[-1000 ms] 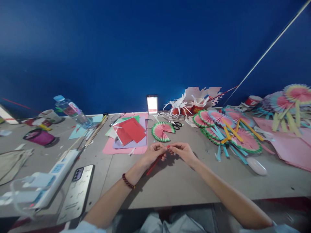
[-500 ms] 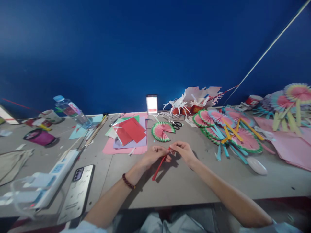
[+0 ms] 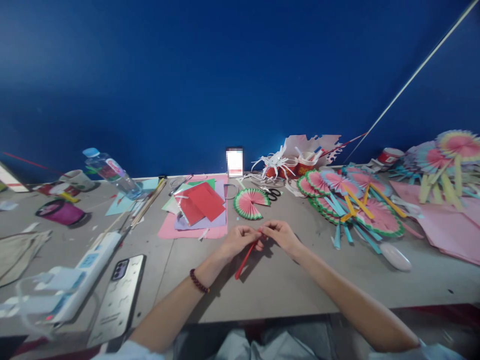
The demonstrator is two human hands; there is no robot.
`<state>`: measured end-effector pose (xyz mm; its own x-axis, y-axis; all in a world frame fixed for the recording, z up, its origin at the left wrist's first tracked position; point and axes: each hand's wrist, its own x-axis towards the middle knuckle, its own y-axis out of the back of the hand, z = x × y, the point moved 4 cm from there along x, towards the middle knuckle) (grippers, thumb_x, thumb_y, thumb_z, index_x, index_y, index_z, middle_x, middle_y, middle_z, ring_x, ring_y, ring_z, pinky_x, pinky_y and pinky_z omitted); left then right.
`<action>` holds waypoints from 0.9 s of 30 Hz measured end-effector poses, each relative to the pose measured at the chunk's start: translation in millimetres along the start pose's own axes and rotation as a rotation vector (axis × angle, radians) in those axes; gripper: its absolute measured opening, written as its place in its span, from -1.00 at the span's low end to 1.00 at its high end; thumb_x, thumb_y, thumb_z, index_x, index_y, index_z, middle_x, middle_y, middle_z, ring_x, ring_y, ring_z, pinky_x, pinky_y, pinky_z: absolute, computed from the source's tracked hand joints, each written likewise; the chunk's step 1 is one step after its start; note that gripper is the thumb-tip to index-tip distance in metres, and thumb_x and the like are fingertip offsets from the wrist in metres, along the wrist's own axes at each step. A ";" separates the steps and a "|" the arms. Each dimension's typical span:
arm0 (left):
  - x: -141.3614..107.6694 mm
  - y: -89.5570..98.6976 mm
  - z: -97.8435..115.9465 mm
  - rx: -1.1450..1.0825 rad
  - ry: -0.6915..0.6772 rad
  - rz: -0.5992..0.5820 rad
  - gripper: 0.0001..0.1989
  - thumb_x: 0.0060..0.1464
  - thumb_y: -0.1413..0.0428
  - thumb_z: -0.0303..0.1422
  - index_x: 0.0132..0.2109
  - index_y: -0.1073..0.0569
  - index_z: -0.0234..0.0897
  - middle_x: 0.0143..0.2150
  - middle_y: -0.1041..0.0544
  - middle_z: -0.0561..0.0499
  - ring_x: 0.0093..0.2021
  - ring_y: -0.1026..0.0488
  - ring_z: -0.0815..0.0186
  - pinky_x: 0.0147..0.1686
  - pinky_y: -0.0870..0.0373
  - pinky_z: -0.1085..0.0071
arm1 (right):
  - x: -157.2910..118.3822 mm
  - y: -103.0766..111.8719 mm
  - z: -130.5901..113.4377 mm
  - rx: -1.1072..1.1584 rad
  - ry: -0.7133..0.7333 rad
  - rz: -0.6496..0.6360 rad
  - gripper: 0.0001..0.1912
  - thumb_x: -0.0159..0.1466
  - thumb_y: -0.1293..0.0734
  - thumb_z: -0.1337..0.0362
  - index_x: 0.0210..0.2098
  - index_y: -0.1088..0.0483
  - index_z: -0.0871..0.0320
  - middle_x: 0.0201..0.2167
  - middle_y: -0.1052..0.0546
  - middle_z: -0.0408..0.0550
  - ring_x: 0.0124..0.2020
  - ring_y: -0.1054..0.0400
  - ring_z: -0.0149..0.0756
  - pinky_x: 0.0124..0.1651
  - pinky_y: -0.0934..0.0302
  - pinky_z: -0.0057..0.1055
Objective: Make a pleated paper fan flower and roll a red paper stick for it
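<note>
A narrow red strip (image 3: 244,262) slants down and to the left from between my fingers, its lower end free above the table. My left hand (image 3: 240,241) is closed on the strip near its upper end. The fingertips of my right hand (image 3: 280,235) pinch at the same upper end, close against the left fingertips; the tip itself is hidden by the fingers. Just beyond my hands lies a round pleated paper fan (image 3: 250,204), pink with a green edge and an open wedge on its right side.
Colored paper sheets (image 3: 204,202) lie left of the fan, black-handled scissors (image 3: 274,194) behind it. Several pleated fans (image 3: 378,216) and a white computer mouse (image 3: 396,256) are at right. A phone (image 3: 119,295), power strip (image 3: 90,270) and bottle (image 3: 112,172) stand or lie at left.
The right fingertips have closed in toward the left ones and now cover the strip's upper end. The strip keeps nearly the same slant.
</note>
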<state>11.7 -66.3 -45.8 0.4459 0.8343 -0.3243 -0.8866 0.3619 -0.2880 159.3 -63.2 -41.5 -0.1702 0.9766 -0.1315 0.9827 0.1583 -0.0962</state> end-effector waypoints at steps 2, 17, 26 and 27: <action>-0.7 -0.2 0.3 -0.004 0.032 -0.023 -0.51 -0.27 -0.41 -0.05 -0.36 -0.58 -0.43 -0.46 -0.60 -0.14 -0.47 -0.56 0.28 -0.29 -0.48 0.37 | 0.9 0.1 0.2 -0.023 0.012 0.010 -0.54 -0.09 -0.51 -0.11 -0.53 -0.50 0.19 -0.62 -0.48 -0.12 -0.53 -0.32 -0.38 -0.38 -0.21 -0.39; -3.1 -0.9 7.2 0.011 0.098 -0.143 -0.54 -0.25 -0.41 -0.08 -0.34 -0.60 -0.42 -0.40 -0.63 -0.18 -0.42 -0.58 0.26 -0.34 -0.45 0.42 | 1.6 2.2 -1.7 -0.045 0.055 0.079 -0.57 -0.05 -0.48 -0.11 -0.58 -0.47 0.16 -0.67 -0.42 -0.16 -0.60 -0.25 -0.43 -0.47 -0.17 -0.43; -1.4 -2.2 1.3 0.019 0.061 -0.120 -0.52 -0.16 -0.36 -0.04 -0.32 -0.59 -0.43 -0.43 -0.62 -0.17 -0.43 -0.56 0.26 -0.30 -0.45 0.37 | 3.1 5.3 4.8 -0.005 0.050 0.081 -0.55 -0.05 -0.51 -0.12 -0.60 -0.48 0.18 -0.67 -0.43 -0.15 -0.59 -0.25 -0.43 -0.47 -0.15 -0.44; -1.6 -2.4 1.1 0.022 0.060 -0.119 -0.52 -0.15 -0.35 -0.03 -0.32 -0.59 -0.43 -0.42 -0.62 -0.17 -0.42 -0.56 0.26 -0.30 -0.45 0.36 | 3.5 5.6 5.5 0.004 0.043 0.068 -0.53 -0.04 -0.50 -0.13 -0.59 -0.49 0.19 -0.66 -0.45 -0.13 -0.58 -0.27 -0.42 -0.45 -0.17 -0.43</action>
<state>13.0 -68.1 -43.7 0.5540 0.7590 -0.3422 -0.8292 0.4664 -0.3081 163.8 -59.6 -47.9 -0.0996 0.9904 -0.0955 0.9915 0.0908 -0.0927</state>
